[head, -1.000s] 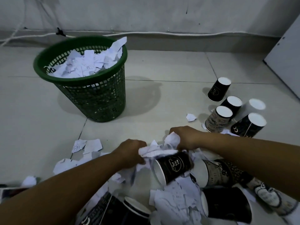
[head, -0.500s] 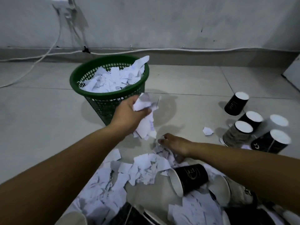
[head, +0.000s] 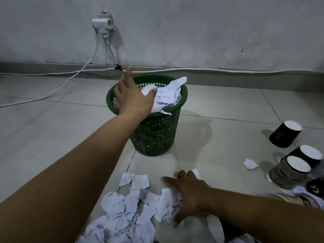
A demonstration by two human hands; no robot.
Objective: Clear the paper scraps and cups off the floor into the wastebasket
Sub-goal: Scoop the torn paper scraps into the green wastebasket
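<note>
My left hand (head: 130,95) is out over the near-left rim of the green wastebasket (head: 182,102), fingers spread and holding nothing, palm down above the white paper already heaped to the brim. My right hand (head: 187,193) is low on the floor on the near side, fingers splayed and pressing flat on the loose paper scraps (head: 129,213); I cannot see anything pinched in it. What matters for the next grab is where that litter lies: the scraps spread near and to the left of my right hand, directly under it at their right edge, so the right hand is far closer to them than the left, which would have to travel all the way back from the basket. The basket stands beyond the pile, straight ahead and a little left. The cups (head: 284,134) stand upside down well off to the right, nearer my right arm, with more cups partly hidden under my right forearm. My judgement is that the right hand should gather a handful here, though the basket looks nearly full.
</note>
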